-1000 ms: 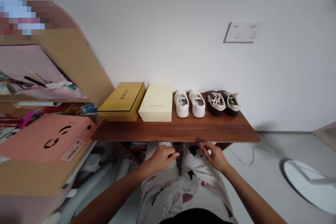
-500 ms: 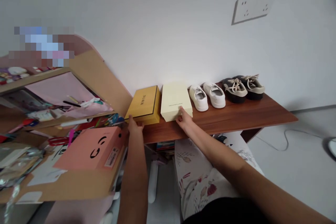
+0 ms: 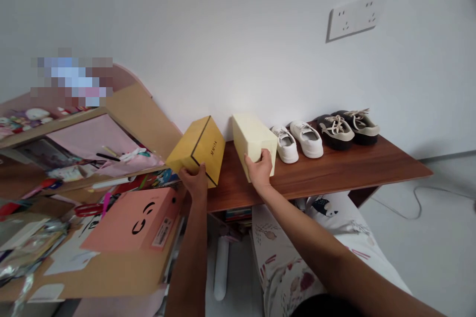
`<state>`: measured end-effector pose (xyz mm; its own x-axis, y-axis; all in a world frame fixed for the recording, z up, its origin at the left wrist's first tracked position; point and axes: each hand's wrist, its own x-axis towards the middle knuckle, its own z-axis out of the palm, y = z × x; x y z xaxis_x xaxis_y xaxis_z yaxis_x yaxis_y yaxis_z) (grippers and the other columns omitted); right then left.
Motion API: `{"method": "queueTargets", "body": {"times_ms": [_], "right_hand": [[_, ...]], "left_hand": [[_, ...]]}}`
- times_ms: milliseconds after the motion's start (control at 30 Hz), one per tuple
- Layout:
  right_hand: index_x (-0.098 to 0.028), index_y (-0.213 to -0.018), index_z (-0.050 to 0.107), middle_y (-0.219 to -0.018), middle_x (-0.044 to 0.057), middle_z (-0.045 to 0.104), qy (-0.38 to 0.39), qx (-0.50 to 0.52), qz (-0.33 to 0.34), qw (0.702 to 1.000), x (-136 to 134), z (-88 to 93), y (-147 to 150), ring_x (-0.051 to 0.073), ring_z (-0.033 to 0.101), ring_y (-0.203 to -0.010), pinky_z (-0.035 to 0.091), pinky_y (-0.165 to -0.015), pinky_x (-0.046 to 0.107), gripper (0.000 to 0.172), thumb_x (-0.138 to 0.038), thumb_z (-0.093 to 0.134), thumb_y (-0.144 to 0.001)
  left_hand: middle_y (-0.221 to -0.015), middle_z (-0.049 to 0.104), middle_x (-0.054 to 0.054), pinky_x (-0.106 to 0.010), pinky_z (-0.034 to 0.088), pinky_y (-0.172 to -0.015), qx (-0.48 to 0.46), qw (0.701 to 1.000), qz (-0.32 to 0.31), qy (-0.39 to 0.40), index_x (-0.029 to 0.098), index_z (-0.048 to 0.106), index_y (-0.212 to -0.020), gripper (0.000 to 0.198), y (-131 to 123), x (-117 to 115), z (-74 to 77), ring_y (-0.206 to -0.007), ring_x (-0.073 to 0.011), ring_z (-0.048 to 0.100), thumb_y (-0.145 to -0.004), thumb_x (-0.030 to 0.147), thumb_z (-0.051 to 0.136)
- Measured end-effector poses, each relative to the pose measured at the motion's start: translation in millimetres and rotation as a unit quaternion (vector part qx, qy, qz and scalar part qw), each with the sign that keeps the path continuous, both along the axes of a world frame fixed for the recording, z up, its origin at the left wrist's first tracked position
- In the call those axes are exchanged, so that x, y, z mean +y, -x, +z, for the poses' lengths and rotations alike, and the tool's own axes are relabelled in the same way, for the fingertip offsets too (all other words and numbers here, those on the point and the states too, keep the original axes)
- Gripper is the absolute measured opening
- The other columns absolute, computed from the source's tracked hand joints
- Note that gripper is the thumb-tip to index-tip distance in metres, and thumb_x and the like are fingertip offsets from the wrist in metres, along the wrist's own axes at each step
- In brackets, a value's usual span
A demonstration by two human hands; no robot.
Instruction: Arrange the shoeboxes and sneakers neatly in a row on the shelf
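Observation:
On the brown wooden shelf (image 3: 316,176), two shoe boxes are tilted up on their sides. My left hand (image 3: 194,177) grips the near end of the yellow shoe box (image 3: 199,141), thumb and fingers spread over its edge; the lettered lid faces right. The cream shoe box (image 3: 253,131) is held at its near end by my right hand (image 3: 259,166), fingers on the end face. Right of it stand the white sneakers (image 3: 307,138), side by side. Farther right sit the black and beige shoes (image 3: 336,131) with beige laces.
At left a cluttered desk (image 3: 122,275) bears a pink box (image 3: 134,220), papers, red scissors and plastic packaging. A wall socket plate (image 3: 353,17) is above the shelf. Patterned white bedding (image 3: 286,257) lies below it, and a cable (image 3: 412,215) runs across the floor at right.
Both shoe boxes have turned from lying flat with lids up to standing on their long sides. My hands have shifted from the lids' near edges to the boxes' ends.

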<state>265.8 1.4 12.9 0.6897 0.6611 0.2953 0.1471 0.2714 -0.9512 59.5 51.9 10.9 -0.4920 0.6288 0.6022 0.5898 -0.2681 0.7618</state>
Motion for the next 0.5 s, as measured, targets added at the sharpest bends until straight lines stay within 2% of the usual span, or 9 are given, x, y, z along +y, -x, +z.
{"method": "queueTargets", "body": {"times_ms": [33,100,233,400,500], "right_hand": [[-0.02,-0.092,0.056,-0.09,0.004,0.062,-0.01,-0.086,0.017,0.996,-3.3,0.4,-0.8,0.021,0.055,-0.086,0.048,-0.081,0.034,0.024,-0.036,0.068,-0.078],[-0.019,-0.097,0.06,-0.094,0.006,0.061,-0.017,-0.238,0.068,0.969,-9.0,-1.6,-1.5,0.022,0.053,-0.09,0.045,-0.082,0.034,0.016,-0.029,0.063,-0.085],[-0.02,-0.1,0.064,-0.099,0.008,0.061,0.033,-0.449,0.139,0.882,-14.5,-16.5,-2.4,0.023,0.051,-0.091,0.041,-0.078,0.033,0.014,-0.018,0.052,-0.093],[-0.021,-0.101,0.065,-0.103,0.009,0.062,0.098,-0.579,0.178,0.79,-13.2,-47.5,-9.2,0.023,0.05,-0.092,0.038,-0.077,0.033,0.021,-0.016,0.045,-0.098],[-0.02,-0.102,0.065,-0.107,0.01,0.062,0.121,-0.608,0.192,0.761,-11.6,-62.9,-12.9,0.024,0.05,-0.097,0.037,-0.079,0.034,0.022,-0.017,0.044,-0.098]], "left_hand": [[-0.103,0.057,-0.012,-0.051,0.047,-0.097,0.075,0.997,0.003,-0.001,0.017,0.051,-0.095,0.046,1.5,-5.6,-2.2,-0.106,-0.0292,0.056,-0.07,0.047,0.077],[-0.101,0.057,-0.012,-0.052,0.045,-0.098,0.19,0.982,-0.013,0.006,0.017,0.053,-0.093,0.045,4.3,-15.2,-8.4,-0.106,-0.0312,0.055,-0.072,0.05,0.075],[-0.103,0.058,-0.016,-0.051,0.045,-0.096,0.328,0.942,-0.069,0.023,0.016,0.057,-0.099,0.033,9.0,-22.0,-25.9,-0.105,-0.0326,0.056,-0.086,0.046,0.062],[-0.103,0.057,-0.016,-0.047,0.046,-0.091,0.447,0.887,-0.083,0.081,0.017,0.061,-0.102,0.019,11.6,-18.5,-45.4,-0.102,-0.0322,0.056,-0.09,0.031,0.055],[-0.099,0.056,-0.013,-0.043,0.045,-0.09,0.5,0.848,-0.107,0.138,0.018,0.062,-0.101,0.015,8.6,-18.7,-53.5,-0.099,-0.0298,0.055,-0.089,0.023,0.054]]}}
